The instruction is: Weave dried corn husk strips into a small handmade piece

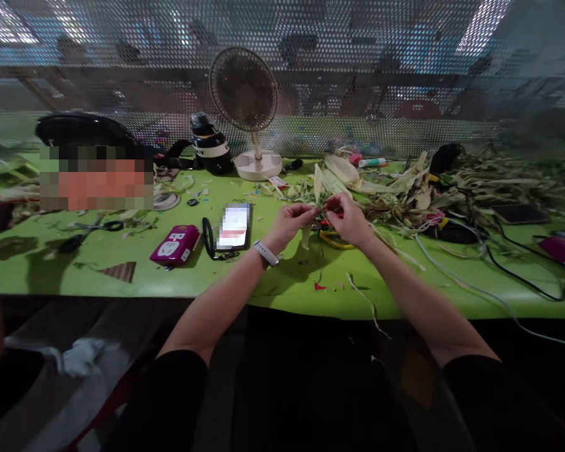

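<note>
The left hand (292,223) and the right hand (351,220) meet just above a green table (263,282), fingertips almost touching; both are closed in a pinch on a pale husk strip (317,181), which rises between the two hands and hangs down again below the left thumb; something small and red sits at the right hand's fingertips, too small to identify; a white watch (266,253) bands the left wrist.

Directly under the hands lies a yellow-handled tool (332,241), partly hidden by them; to the left of the left hand a phone (235,226) lies flat, and farther left a pink power strip (175,245); beyond that, well apart, black scissors (98,226) rest on the table.

Past the hands, toward the perforated screen, a small fan (247,113) stands upright on its white base; to the right of the right hand a loose heap of husks (419,188) spreads across the table, with a grey cable (456,276) running beside it toward the near edge.
</note>
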### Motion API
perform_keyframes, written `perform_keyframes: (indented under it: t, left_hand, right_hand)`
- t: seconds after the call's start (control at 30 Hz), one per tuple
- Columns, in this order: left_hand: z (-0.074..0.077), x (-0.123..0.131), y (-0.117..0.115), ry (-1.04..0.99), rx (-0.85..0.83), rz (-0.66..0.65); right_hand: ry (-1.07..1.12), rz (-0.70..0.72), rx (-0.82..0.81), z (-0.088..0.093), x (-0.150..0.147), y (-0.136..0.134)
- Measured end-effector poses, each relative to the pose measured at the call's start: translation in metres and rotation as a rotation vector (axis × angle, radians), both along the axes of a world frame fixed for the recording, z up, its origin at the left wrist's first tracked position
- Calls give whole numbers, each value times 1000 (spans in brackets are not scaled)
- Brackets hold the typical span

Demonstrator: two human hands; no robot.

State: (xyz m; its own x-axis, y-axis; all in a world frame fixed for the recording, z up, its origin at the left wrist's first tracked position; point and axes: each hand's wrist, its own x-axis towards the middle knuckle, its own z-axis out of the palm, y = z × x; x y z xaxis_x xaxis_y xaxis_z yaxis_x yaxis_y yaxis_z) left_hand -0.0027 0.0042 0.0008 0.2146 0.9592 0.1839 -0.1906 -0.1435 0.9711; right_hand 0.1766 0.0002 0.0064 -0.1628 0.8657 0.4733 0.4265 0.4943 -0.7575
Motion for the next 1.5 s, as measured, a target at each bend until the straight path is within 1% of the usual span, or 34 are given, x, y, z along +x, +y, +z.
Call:
perform_keyframes:
  t: [0.03, 0.07, 0.1, 0.13, 0.2, 0.27, 0.3, 0.37, 0.43, 0.5, 0.57, 0.6, 0.67, 0.73, 0.83, 0.9, 0.97, 1.07, 1.13, 1.2, 1.27, 1.33, 1.4, 1.5]
  left_hand:
    - [0, 0, 0, -15, 1, 25]
    - [1, -1, -1, -29, 2, 47]
    - [2, -1, -1, -38, 2, 61]
    - [2, -1, -1, -42, 3, 70]
    - [3, -1, -2, -41, 7, 91]
    - [4, 0, -3, -41, 10, 117]
    - [3, 0, -3, -44, 7, 126]
    - [2, 0, -2, -59, -9, 121]
    - [1, 0, -2, -71, -29, 99]
    - [1, -2, -1, -70, -43, 85]
    - [1, -3, 1, -46, -52, 88]
    - [0, -4, 2, -27, -53, 96]
    - [0, -5, 5, 18, -46, 109]
    - [-1, -5, 7, 60, -24, 107]
    - [-1, -5, 7, 122, 9, 83]
    - [1, -6, 4, 174, 42, 77]
    - [5, -7, 1, 240, 102, 80]
    - [12, -7, -4, 340, 214, 101]
    - [14, -7, -6, 373, 277, 103]
    - [14, -6, -7, 358, 283, 58]
    - [12, -5, -8, 321, 230, -9]
    - [11, -4, -9, 298, 180, -45]
    - [11, -4, -10, 295, 194, -38]
    - [12, -5, -11, 311, 294, 6]
  right_hand:
    - [-54, -102, 134, 2, -2, -4]
    - [-102, -172, 238, 4, -3, -8]
    - [-144, -183, 281, 6, -6, -13]
    - [-181, -140, 257, 7, -9, -17]
    - [-208, -13, 59, 5, -17, -23]
    - [-131, 60, -172, -1, -26, -25]
    - [-60, 81, -252, -4, -30, -25]
    - [115, 153, -371, -12, -37, -23]
    - [245, 245, -451, -16, -41, -21]
    - [257, 308, -490, -18, -40, -19]
    - [153, 291, -436, -15, -35, -17]
    - [75, 254, -369, -13, -31, -16]
    - [-92, 161, -182, -7, -23, -15]
    - [-199, 78, -23, -2, -15, -13]
    - [-223, -34, 148, 4, -7, -9]
    - [-180, -60, 201, 5, -5, -7]
    - [-118, -72, 169, 5, -4, -6]
    - [11, -73, 6, 4, -5, -6]
    - [61, -62, -59, 3, -6, -6]
    - [28, -80, -44, 1, -7, -7]
    - [-34, -117, -9, 0, -7, -7]
    - [-51, -137, -13, 0, -7, -7]
    - [-31, -144, -40, 0, -7, -8]
    - [34, -144, -96, 0, -9, -9]
